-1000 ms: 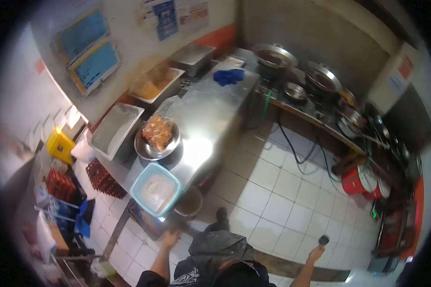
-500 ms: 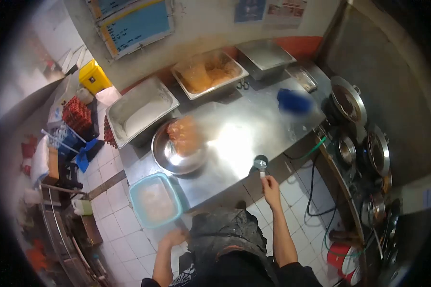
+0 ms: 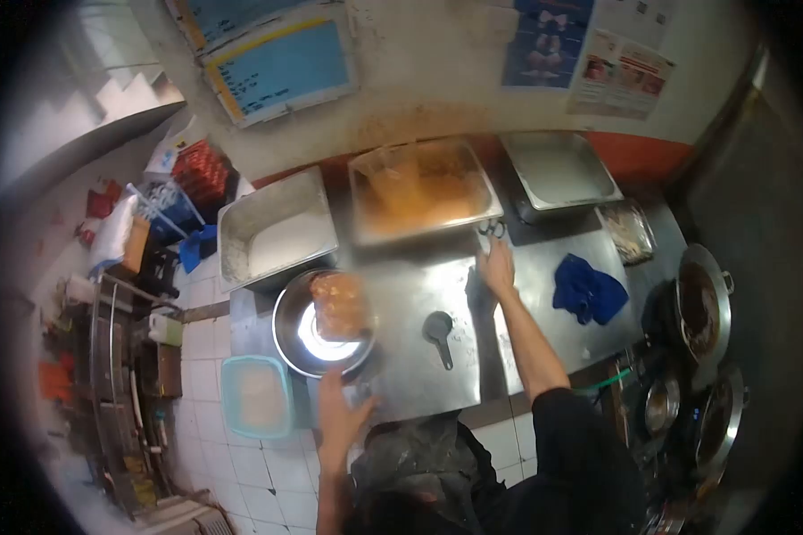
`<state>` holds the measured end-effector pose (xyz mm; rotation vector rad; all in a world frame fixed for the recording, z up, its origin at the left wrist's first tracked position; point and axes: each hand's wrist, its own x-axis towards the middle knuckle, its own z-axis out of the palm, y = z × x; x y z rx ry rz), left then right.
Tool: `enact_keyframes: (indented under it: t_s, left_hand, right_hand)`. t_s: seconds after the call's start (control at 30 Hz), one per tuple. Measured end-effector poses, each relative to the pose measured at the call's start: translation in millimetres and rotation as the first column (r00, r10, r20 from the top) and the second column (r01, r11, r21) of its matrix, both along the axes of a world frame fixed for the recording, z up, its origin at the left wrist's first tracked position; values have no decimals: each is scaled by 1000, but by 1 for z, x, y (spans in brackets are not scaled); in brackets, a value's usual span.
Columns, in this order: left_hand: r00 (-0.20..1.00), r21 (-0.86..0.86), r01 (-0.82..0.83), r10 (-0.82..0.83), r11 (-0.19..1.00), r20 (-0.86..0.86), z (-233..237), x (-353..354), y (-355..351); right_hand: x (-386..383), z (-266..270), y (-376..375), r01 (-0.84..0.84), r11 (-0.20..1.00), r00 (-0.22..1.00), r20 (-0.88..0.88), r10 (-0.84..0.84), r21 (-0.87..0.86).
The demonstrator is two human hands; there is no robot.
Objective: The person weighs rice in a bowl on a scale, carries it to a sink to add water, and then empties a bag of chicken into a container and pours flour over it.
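Two open, empty hands: left [image 3: 341, 412] beside shiny round bowl [image 3: 285, 343], right [image 3: 498, 266] near orange-filled tray [image 3: 357, 201].

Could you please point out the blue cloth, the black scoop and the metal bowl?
blue cloth [image 3: 587, 292]: head view, middle of cloth.
black scoop [image 3: 436, 326]: head view, its round cup.
metal bowl [image 3: 279, 328]: head view, left rim.
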<state>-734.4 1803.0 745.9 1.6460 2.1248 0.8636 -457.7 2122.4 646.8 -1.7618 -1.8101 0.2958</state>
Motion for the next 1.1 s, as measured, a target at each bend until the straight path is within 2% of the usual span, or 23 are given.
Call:
enact_keyframes:
  t_s: [0.1,0.17,0.23,0.27,0.3,0.33,0.37,0.43,0.47,0.53,0.57,0.63,0.7,0.73,0.77,0.8,0.83,0.9,0.93,0.97,1.0,1.03,1.1]
  left_hand:
    - [997,11,29,-28,1000,-70,-13,25,48]
    - [996,-12,-9,8,1000,-87,-25,35,74]
    - [995,-21,-26,23,999,-99,-44,29,89]
    - [997,-42,1,-4,999,-71,-56,25,95]
    - [999,-66,32,-35,997,-39,-58,24,97]
    - [999,-30,-49,49,998,-3,-61,29,98]
    - [999,-36,-51,51,998,0,-61,27,96]
    - [985,-90,-47,61,995,164,-62,24,84]
    - [983,-93,-57,73,994,170,-60,25,73]
    - [993,126,-49,34,991,114,-52,31,46]
    - [992,127,-59,44,990,121,-51,32,33]
    - [941,-88,-141,161,986,298,-48,35,4]
    - [923,-140,-170,207,975,323,-39,38,-7]
    - [792,-123,-261,285,958,540,-40,41,-11]
    - [606,-127,-353,330,927,724,-35,44,-15]
    - [481,-108,-435,332,894,811,-30,51,-14]
    - [474,-116,-440,340,890,812,-17,52,-11]
    - [467,-36,-523,321,852,824,14,50,3]
    - [447,-60,-570,371,819,814,29,47,12]
    - [440,-64,-579,378,813,814,27,38,21]
    - [525,-15,-578,386,816,759,20,26,29]
    - [604,33,-572,393,820,694,15,14,34]
    - [643,22,-534,388,845,660,11,-5,42]
  right_hand:
    - [3,-4,54,50,970,956,293,22,-238]
    - [7,-17,57,46,995,966,256,-22,-89]
    - [11,-21,53,42,999,944,328,-35,-13]
    - [19,-23,49,33,999,945,325,-27,-14]
    - [30,-28,40,0,998,939,344,-20,59]
    - [41,-34,28,-33,991,931,366,-16,127]
    - [53,-37,17,-36,992,929,369,-12,122]
    - [72,-42,-8,-50,998,955,294,38,33]
    - [77,-37,-22,-62,998,953,300,50,30]
    - [81,-11,-47,-35,997,962,268,51,-63]
    - [85,-7,-53,-45,997,960,274,60,-61]
    - [95,-3,-68,-98,959,983,123,134,-264]
    - [102,4,-78,-104,949,978,145,152,-298]
    - [106,5,-83,-133,901,983,-174,65,-413]
    - [111,7,-90,-196,840,885,-460,-71,-506]
    - [121,7,-98,-297,798,810,-581,-81,-524]
    - [125,10,-110,-299,793,814,-576,-79,-531]
    - [127,23,-134,-454,701,527,-801,-285,-549]
    - [121,36,-148,-459,695,533,-797,-283,-553]
    - [111,50,-164,-538,704,384,-878,-285,-464]
    - [102,57,-175,-601,713,220,-932,-287,-361]
    - [99,55,-181,-660,686,189,-952,-243,-306]
    - [80,72,-189,-744,608,148,-956,-255,-277]
